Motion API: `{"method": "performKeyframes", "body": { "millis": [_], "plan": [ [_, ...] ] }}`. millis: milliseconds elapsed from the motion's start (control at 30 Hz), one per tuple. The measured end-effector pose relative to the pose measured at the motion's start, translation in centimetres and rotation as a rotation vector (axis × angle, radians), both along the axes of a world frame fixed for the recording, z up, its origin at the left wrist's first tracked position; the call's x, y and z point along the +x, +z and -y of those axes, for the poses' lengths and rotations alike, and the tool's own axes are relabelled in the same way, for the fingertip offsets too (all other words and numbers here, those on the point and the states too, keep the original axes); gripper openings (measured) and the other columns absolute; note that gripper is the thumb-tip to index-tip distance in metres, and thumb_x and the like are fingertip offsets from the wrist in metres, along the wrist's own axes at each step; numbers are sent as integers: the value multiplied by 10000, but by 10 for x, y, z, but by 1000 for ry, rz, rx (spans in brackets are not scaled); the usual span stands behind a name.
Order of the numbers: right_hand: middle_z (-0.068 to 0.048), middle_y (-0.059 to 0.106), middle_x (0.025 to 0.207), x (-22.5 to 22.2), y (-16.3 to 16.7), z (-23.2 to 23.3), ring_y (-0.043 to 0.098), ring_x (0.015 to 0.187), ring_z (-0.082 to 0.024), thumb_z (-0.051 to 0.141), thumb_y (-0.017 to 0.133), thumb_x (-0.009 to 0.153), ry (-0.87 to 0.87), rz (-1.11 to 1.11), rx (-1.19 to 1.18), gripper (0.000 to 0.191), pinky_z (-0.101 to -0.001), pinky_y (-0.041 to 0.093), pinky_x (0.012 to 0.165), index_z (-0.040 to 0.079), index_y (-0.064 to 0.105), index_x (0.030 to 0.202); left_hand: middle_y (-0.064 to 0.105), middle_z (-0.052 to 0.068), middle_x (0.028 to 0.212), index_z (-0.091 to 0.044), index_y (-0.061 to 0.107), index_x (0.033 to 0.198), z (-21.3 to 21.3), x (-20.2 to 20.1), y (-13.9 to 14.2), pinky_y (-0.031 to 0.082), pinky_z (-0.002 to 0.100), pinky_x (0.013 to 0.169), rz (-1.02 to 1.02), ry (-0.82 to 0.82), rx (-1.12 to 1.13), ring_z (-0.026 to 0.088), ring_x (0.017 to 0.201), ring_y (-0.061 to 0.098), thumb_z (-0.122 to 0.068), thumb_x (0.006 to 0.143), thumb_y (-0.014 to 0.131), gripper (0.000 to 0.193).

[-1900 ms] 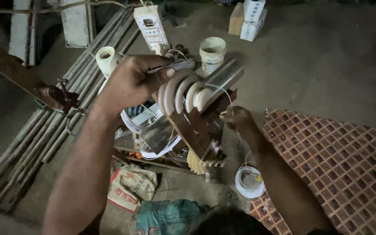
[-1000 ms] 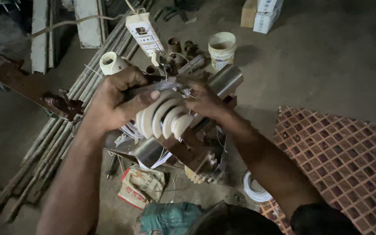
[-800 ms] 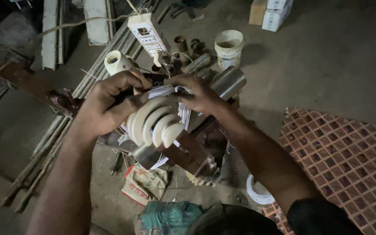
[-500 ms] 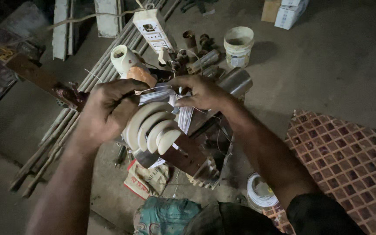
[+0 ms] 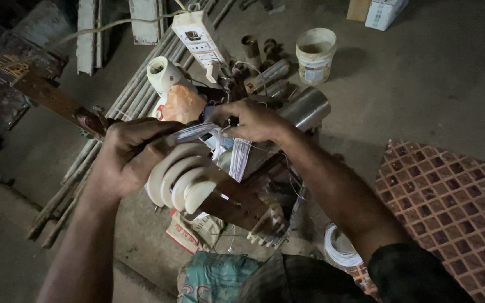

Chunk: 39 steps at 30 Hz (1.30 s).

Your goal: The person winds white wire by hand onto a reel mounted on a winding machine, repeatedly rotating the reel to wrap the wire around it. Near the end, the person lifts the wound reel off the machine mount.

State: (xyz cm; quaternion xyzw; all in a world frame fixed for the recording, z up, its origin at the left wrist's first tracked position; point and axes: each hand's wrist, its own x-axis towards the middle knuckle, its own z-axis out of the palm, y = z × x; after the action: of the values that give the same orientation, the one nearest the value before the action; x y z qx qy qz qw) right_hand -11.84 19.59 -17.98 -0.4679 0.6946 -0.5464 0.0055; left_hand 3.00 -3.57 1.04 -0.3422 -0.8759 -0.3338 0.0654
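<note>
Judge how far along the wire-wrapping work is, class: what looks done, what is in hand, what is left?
Done: several turns of white wire already lie bunched beside the ribbed white insulator. In hand: the left hand has a grip on the insulator, and the right hand pinches the wire strands above it. Left: a coil of white wire lies on the floor; whether more goes on cannot be told.

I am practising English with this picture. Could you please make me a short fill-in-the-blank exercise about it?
1. The left hand grips a ribbed white ____.
2. The right hand pinches thin white ____.
3. The small bucket on the floor is ____ in colour.
4. The mat has a ____ pattern.

Missing words: insulator; wire; white; checked
</note>
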Motion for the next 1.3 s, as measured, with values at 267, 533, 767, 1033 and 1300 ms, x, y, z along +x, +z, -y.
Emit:
{"method": "performKeyframes", "body": {
  "millis": [267,533,767,1033,1300],
  "plan": [
    [-82,775,1061,17,18,1,731,1012,-176,81,829,845,-66,9,42,281,-347,563,922,30,716,1097,715,96,877,54,711,1062,2,5,-4,537,291,683,84,-5,72,131,756,664,-180,1031,549,286],
    [-113,765,1104,51,72,-12,746,1066,-232,58,815,836,-46,-320,-115,270,-357,572,966,24,739,1093,731,101,818,39,743,1091,-4,8,-3,535,294,636,143,37,101,132,691,661,-155,991,568,279],
    [-108,769,1111,55,83,-18,751,1053,-227,104,830,820,-151,-215,18,323,-372,585,921,47,737,1125,762,160,1090,36,697,1232,2,8,-6,573,376,879,32,-31,64,230,972,736,-308,1025,561,424],
    [-90,743,1142,52,61,-32,713,1060,-174,84,749,911,-161,-75,-84,259,-332,570,930,28,713,1161,805,110,1036,-126,765,1240,-8,-5,20,549,334,711,477,196,-47,176,799,705,-784,886,441,814],
    [-28,719,1097,55,52,-34,667,1034,-110,52,690,982,-61,168,-206,189,-282,555,926,50,672,1170,795,164,915,-111,749,1208,-5,-17,17,590,416,679,441,-18,-280,261,686,713,-513,846,648,550]
  ]
}}
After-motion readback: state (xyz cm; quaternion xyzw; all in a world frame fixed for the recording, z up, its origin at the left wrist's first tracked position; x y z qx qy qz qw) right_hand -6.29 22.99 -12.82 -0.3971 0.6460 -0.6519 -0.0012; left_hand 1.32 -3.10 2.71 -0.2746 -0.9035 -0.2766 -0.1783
